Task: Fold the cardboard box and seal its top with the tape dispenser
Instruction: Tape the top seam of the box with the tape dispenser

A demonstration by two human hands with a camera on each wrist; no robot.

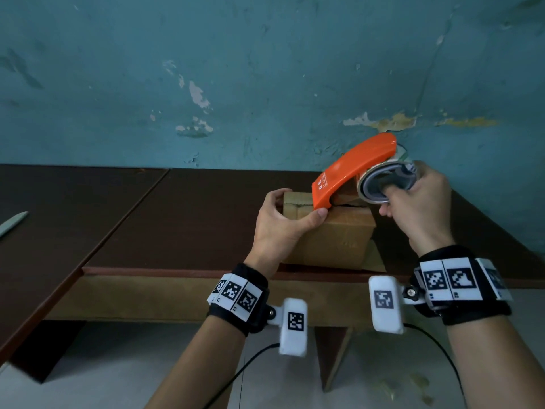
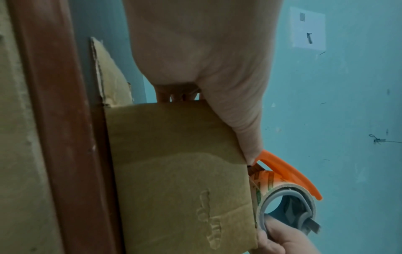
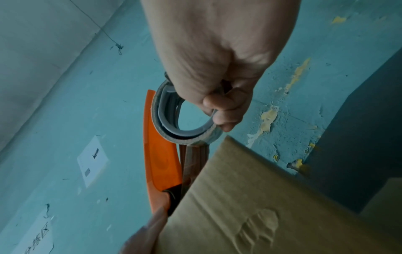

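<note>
A small brown cardboard box (image 1: 333, 240) stands near the front edge of the dark table (image 1: 177, 225), its top flaps folded down. My left hand (image 1: 283, 222) grips the box's left top corner, thumb on the near face and fingers over the far side. My right hand (image 1: 418, 202) holds an orange tape dispenser (image 1: 351, 169) by its grey roll core, tilted so the front tip rests on the box top by the seam. The left wrist view has the box (image 2: 174, 171) and dispenser (image 2: 289, 173). The right wrist view has the dispenser (image 3: 158, 154) above the box (image 3: 250, 206).
A blue peeling wall (image 1: 236, 69) rises directly behind the table. A pale flat blade-like object (image 1: 11, 224) lies at the table's far left. A loose cardboard flap (image 1: 376, 256) sticks out at the box's lower right. Cables hang from both wrist cameras below the table edge.
</note>
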